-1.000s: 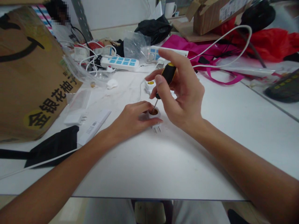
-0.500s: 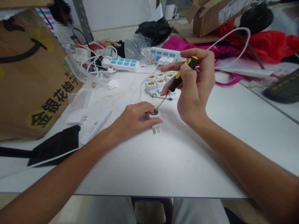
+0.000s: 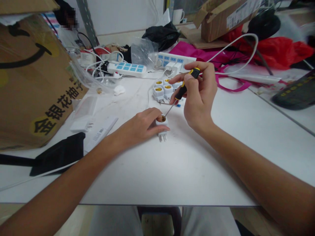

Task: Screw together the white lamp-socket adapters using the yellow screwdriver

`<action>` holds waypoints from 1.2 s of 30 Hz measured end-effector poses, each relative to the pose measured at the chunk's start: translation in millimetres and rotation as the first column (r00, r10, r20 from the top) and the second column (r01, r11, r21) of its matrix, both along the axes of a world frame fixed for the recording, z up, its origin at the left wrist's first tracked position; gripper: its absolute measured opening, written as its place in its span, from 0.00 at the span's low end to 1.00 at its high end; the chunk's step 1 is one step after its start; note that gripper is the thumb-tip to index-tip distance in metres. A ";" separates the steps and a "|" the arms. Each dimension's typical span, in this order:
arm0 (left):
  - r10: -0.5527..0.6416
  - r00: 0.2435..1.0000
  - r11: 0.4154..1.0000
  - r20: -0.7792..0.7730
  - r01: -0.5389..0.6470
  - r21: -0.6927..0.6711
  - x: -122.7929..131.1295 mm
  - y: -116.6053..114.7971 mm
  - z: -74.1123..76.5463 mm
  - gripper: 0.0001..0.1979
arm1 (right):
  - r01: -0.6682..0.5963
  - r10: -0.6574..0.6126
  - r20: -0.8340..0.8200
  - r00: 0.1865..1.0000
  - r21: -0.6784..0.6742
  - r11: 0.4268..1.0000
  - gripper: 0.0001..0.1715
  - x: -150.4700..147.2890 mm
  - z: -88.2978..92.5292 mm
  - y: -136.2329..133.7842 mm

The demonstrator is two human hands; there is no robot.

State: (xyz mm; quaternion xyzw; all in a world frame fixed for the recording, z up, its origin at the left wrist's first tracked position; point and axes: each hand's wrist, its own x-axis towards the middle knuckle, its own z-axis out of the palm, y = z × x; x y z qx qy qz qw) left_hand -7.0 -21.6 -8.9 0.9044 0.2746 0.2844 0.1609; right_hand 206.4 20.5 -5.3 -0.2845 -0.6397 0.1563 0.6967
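Note:
Near the middle of the white table, my left hand (image 3: 145, 126) grips a white plug-in lamp socket (image 3: 161, 124), its metal prongs pointing toward me and its brass-lined opening facing up. My right hand (image 3: 200, 93) is closed around a yellow-and-black screwdriver (image 3: 183, 88), held at a slant. The thin shaft runs down into the socket's opening; the tip itself is hidden inside. Just beyond stand several more white lamp sockets (image 3: 158, 90) in a cluster, partly covered by my right hand. A thin rod with a blue end (image 3: 178, 105) lies in front of them.
A large cardboard box (image 3: 36, 85) stands at the left, with a black flat object (image 3: 61, 154) and a white adapter (image 3: 80, 126) near it. Power strips (image 3: 128, 68) and cables lie behind. Red and pink bags (image 3: 278, 52) fill the back right. A person (image 3: 66, 19) is at the far left.
My right hand and the screwdriver have shifted slightly left and down, with the handle lower. The tip stays in the socket, which my left hand still holds.

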 end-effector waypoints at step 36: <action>-0.002 0.994 0.990 0.106 -0.013 0.140 3.1 -1.4 -1.2 0.09 | -0.031 -0.039 -0.258 0.965 -0.263 0.964 0.14 8.3 17.8 -3.7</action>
